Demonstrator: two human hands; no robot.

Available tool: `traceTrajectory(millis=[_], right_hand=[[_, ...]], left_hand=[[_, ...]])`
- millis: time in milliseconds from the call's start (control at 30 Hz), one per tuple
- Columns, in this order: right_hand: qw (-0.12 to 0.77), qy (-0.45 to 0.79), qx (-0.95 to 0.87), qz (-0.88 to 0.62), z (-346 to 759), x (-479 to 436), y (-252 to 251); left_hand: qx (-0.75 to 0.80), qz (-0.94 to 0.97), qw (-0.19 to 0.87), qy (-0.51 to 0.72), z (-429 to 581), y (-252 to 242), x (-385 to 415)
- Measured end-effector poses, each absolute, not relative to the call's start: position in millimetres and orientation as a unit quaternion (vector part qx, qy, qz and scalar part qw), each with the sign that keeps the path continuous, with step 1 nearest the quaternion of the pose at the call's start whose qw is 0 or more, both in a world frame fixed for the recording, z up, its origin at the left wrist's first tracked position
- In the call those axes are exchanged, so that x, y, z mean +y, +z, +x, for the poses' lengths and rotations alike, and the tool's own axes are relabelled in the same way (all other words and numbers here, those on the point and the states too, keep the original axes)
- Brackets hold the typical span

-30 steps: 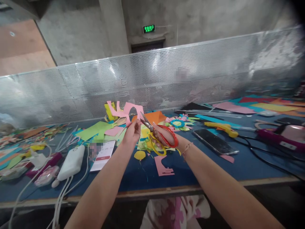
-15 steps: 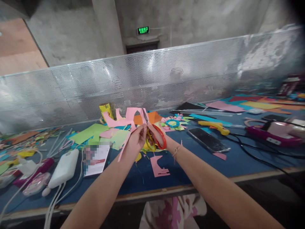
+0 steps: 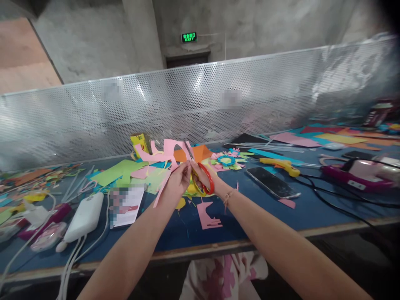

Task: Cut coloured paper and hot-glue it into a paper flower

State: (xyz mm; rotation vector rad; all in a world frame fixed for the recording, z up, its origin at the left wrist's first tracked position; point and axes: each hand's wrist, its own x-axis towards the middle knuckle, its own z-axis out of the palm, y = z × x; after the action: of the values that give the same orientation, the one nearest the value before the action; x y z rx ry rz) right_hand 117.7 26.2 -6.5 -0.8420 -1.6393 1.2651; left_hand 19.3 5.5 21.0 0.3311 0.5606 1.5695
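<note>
My left hand (image 3: 181, 177) pinches a pink sheet of paper (image 3: 169, 149) that has curved openings cut out of it; one strip hangs down along the wrist. My right hand (image 3: 201, 177) is closed round scissors (image 3: 209, 179) with red and yellow handles. Their blades point up and away, against the right part of the pink paper. Both hands meet above the middle of the blue table. Below them lies a cut pink scrap (image 3: 208, 216) with a jagged edge. Just right of the hands is a paper flower (image 3: 226, 160) in blue and yellow.
A dark phone (image 3: 271, 182) and a yellow glue gun (image 3: 281, 165) with black cable lie to the right. Left are a lit phone or tablet (image 3: 127, 206), a white power bank (image 3: 85, 216) with cables, and green paper (image 3: 117, 172). A perforated metal screen (image 3: 187, 100) bounds the back.
The scissor handles have shifted slightly, and the blades look a little more spread against the pink paper. Both hands keep their hold, and the whole view has moved slightly.
</note>
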Motion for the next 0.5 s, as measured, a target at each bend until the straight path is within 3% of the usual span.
traceTrajectory(millis=[267, 400, 500], right_hand=[[0.387, 0.611, -0.625, -0.293, 135, 26, 10], [0.367, 0.498, -0.684, -0.387, 150, 30, 20], [0.314, 0.377, -0.733, -0.471, 160, 42, 20]], left_hand=[[0.264, 0.143, 0.621, 0.724, 3, 30, 14], [0.282, 0.164, 0.581, 0.746, -22, 33, 28], [0.368, 0.209, 0.483, 0.767, -43, 28, 42]])
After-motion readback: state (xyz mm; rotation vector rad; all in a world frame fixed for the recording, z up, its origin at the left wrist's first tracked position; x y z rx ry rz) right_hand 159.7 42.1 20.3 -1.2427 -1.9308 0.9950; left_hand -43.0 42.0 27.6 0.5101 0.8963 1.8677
